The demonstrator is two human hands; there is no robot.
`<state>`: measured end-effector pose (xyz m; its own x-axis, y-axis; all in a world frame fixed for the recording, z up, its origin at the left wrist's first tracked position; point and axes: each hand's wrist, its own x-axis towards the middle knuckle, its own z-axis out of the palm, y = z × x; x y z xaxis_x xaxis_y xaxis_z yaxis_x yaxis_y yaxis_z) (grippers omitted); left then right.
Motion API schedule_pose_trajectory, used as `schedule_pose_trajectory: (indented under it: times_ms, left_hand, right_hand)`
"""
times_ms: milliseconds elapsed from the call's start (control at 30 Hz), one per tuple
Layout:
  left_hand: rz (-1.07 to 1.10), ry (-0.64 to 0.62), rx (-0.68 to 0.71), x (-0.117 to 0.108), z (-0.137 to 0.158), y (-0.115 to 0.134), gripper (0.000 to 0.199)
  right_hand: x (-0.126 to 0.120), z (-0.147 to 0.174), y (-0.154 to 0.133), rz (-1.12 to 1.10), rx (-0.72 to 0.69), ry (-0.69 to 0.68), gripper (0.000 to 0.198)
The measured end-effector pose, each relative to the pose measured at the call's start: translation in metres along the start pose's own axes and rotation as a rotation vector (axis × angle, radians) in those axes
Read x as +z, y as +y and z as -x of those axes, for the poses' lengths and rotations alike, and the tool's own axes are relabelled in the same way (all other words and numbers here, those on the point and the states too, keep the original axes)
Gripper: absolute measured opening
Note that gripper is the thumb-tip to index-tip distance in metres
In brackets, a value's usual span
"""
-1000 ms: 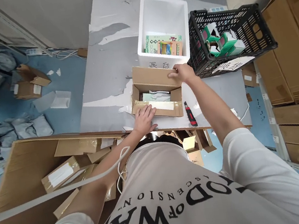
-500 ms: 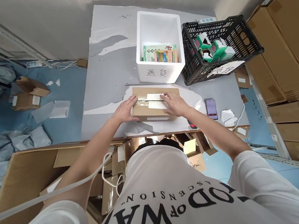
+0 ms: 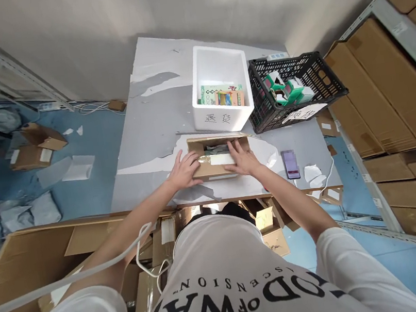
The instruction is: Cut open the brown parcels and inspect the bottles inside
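A small brown cardboard box (image 3: 220,167) lies on the table in front of me, its back flap raised and its top partly open. Something greyish shows in the gap, too small to make out. Across the front flap run clear tape and a white label (image 3: 222,159). My left hand (image 3: 184,170) grips the box's left end, fingers on top and thumb low at the front. At the right end, my right hand (image 3: 244,159) holds the front flap, fingertips at the opening and thumb on the label side.
Behind the box stand a white foam bin (image 3: 224,117) with printed packets and a black crate (image 3: 270,118) with green-and-white cartons. A phone (image 3: 290,164) and crumpled paper (image 3: 313,174) lie to the right. A large open carton (image 3: 16,257) and a pale cable (image 3: 92,271) are at lower left.
The box top has opened: its back flap now stands up and the inside shows. Both hands have stayed at its ends. My view has tilted up a little.
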<state>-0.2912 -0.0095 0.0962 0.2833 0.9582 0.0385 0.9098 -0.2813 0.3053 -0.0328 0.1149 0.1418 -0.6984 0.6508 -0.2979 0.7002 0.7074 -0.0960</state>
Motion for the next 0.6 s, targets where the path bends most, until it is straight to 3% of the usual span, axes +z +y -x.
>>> schedule_pose_trajectory:
  times_ms: [100, 200, 267, 400, 600]
  left_hand:
    - [0.056, -0.038, 0.032, -0.008, -0.016, -0.011, 0.108]
    - [0.117, -0.113, 0.037, -0.021, -0.026, -0.023, 0.132]
    - [0.174, -0.157, -0.018, -0.029, -0.029, -0.029, 0.120]
    - [0.211, -0.225, -0.164, -0.034, -0.033, -0.032, 0.070]
    - [0.037, -0.252, -0.156, -0.015, -0.045, -0.026, 0.051]
  right_hand:
    - [-0.008, -0.013, 0.007, -0.020, -0.067, -0.116, 0.078]
    - [-0.008, -0.008, 0.008, 0.002, -0.114, -0.085, 0.064]
    - [-0.003, 0.004, 0.006, 0.026, -0.108, -0.037, 0.060]
    - [0.012, 0.031, 0.004, 0.054, -0.103, 0.051, 0.050]
    - [0.030, 0.039, 0.009, 0.124, -0.239, 0.168, 0.042]
